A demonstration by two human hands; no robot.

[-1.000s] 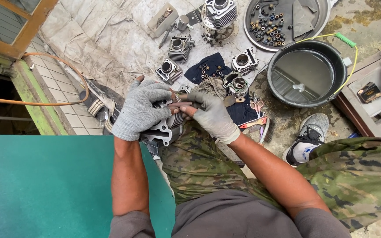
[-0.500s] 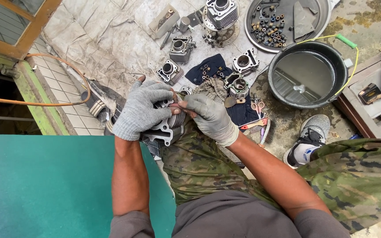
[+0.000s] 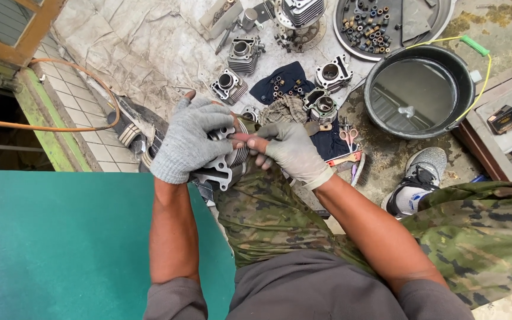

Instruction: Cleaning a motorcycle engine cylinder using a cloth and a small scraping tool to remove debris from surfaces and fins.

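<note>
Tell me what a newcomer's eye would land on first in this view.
First, the two gloved hands at the centre: the left hand grips a finned metal engine cylinder over the lap, and the right hand touches its top. Next, the big black basin at upper right, with a yellow wire handle. More cylinders lie scattered on the ground above the hands.

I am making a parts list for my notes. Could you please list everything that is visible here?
Finned engine cylinder: one, silver, held over the lap.
Loose cylinders: about five, grey, on the sheet ahead.
Basin: one, black, liquid inside, right.
Round tray: one, grey, small parts inside, top.
Scissors: one, pink handles, on dark cloth.
Hose: one, orange, left.
Shoe: one, grey, right.
Left hand: grey glove, gripping the cylinder.
Right hand: grey glove, fingertips on it.
</note>
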